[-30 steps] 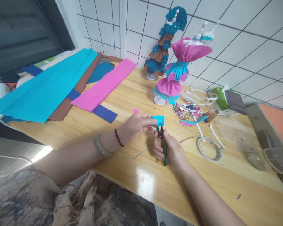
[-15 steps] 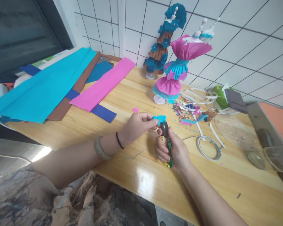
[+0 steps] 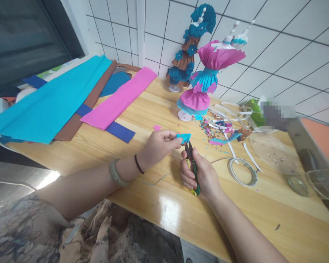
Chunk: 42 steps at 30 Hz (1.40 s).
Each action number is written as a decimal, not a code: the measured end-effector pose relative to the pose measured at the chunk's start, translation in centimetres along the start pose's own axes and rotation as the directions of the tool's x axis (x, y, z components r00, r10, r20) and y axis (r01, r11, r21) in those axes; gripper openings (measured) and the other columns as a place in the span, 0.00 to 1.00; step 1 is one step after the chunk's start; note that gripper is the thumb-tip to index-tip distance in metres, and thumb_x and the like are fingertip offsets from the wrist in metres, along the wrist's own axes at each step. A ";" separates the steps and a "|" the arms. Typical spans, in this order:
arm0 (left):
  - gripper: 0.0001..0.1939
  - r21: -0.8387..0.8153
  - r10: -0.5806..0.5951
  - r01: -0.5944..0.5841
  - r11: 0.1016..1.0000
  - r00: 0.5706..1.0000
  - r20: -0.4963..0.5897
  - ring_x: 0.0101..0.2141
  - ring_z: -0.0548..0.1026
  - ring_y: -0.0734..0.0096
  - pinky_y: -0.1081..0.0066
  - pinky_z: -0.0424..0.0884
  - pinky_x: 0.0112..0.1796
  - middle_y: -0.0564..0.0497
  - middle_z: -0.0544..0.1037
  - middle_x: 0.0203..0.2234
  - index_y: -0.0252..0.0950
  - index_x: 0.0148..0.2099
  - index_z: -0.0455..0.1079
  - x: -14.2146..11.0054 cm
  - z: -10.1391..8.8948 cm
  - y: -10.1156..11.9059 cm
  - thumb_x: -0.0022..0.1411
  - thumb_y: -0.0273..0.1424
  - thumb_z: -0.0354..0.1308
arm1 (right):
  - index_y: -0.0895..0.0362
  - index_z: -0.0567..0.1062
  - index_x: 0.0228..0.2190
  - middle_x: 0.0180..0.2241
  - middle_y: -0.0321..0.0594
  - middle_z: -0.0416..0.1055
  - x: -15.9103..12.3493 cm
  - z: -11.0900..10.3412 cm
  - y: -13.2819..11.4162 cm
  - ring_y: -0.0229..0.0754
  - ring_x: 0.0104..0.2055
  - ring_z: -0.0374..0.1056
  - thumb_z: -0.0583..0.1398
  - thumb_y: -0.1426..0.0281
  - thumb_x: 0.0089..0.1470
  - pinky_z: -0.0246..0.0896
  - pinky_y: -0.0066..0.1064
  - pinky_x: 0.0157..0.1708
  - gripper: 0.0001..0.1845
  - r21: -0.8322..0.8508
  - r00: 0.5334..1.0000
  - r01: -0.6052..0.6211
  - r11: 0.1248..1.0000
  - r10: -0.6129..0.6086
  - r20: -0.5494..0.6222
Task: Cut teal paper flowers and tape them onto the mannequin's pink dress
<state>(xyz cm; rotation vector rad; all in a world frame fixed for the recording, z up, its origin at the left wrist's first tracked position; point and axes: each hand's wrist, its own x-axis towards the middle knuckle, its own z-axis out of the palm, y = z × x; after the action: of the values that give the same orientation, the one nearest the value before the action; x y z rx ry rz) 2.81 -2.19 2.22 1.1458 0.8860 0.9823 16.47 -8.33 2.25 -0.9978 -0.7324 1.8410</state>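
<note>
Between its thumb and fingers, my left hand point(image 3: 162, 143) pinches a small piece of blue crepe paper point(image 3: 185, 137). My right hand point(image 3: 199, 171) is wrapped round scissors point(image 3: 192, 160) with green and yellow handles and dark blades. The blade tips point away from me, slightly parted, at the lower right edge of the blue paper. A pink paper flower point(image 3: 157, 127) lies on the table beyond my left hand. Farther back stands a figure in a pink and blue crepe-paper dress point(image 3: 195, 100), and behind it another in brown and teal paper point(image 3: 186, 58).
Long sheets of blue point(image 3: 57, 98), brown and pink crepe paper point(image 3: 120, 98) lie at the left. Coloured scraps point(image 3: 224, 129) and white strips are heaped at the right. Nearer are a roll of tape point(image 3: 242, 171), a clear round plate point(image 3: 274, 151) and a glass container point(image 3: 323, 184).
The blue paper's lower right part has become narrower, its edge now slanting. The scissor blades have drawn slightly back and lean more to the left. Both hands have otherwise barely moved.
</note>
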 end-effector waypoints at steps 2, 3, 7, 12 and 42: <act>0.07 0.022 0.027 -0.027 0.999 1.000 0.006 0.27 0.72 0.77 0.78 0.67 0.29 0.53 0.76 0.25 0.30 0.31 0.73 0.0 0.0 -0.1 0.53 0.31 0.61 | 0.54 0.63 0.30 0.10 0.23 0.55 0.0 0.0 0.0 0.27 0.07 0.42 0.55 0.53 0.55 0.46 0.19 0.07 0.17 0.005 1.000 -0.019 1.000 0.019 -0.002; 0.07 0.035 0.039 -0.040 0.999 0.999 0.012 0.27 0.72 0.77 0.78 0.67 0.29 0.53 0.76 0.25 0.31 0.31 0.73 0.0 -0.1 -0.2 0.53 0.31 0.61 | 0.54 0.63 0.30 0.10 0.23 0.54 0.0 0.0 -0.1 0.27 0.07 0.42 0.55 0.53 0.55 0.45 0.19 0.07 0.17 0.010 0.999 -0.031 0.999 0.031 -0.004; 0.07 0.072 0.073 -0.076 0.995 0.997 0.039 0.26 0.71 0.79 0.78 0.66 0.30 0.55 0.76 0.24 0.32 0.30 0.73 0.0 -0.2 -0.6 0.54 0.31 0.60 | 0.54 0.63 0.30 0.10 0.22 0.53 0.1 -0.1 -0.3 0.27 0.07 0.39 0.54 0.54 0.56 0.43 0.18 0.06 0.15 0.042 0.997 -0.071 0.997 0.071 0.007; 0.08 0.109 0.099 -0.106 0.988 0.993 0.065 0.23 0.68 0.81 0.78 0.63 0.27 0.57 0.73 0.20 0.32 0.28 0.70 0.0 -0.2 -0.7 0.54 0.32 0.60 | 0.54 0.63 0.30 0.10 0.22 0.52 0.1 -0.2 -0.5 0.27 0.07 0.38 0.54 0.55 0.56 0.44 0.18 0.06 0.15 0.053 0.995 -0.091 0.994 0.089 0.035; 0.09 0.172 0.134 -0.157 0.973 0.982 0.135 0.25 0.71 0.77 0.76 0.64 0.29 0.52 0.77 0.24 0.32 0.31 0.70 0.3 -0.5 -1.6 0.57 0.34 0.58 | 0.54 0.62 0.29 0.08 0.21 0.51 0.3 -0.6 -0.8 0.27 0.07 0.37 0.55 0.53 0.55 0.44 0.17 0.05 0.17 0.046 0.996 -0.083 0.995 0.083 0.018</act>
<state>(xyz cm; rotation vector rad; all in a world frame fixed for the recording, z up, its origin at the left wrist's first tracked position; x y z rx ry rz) 2.70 -1.96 0.58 1.4285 0.8137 0.9523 17.28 -7.71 2.48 -0.9969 -0.6633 1.9313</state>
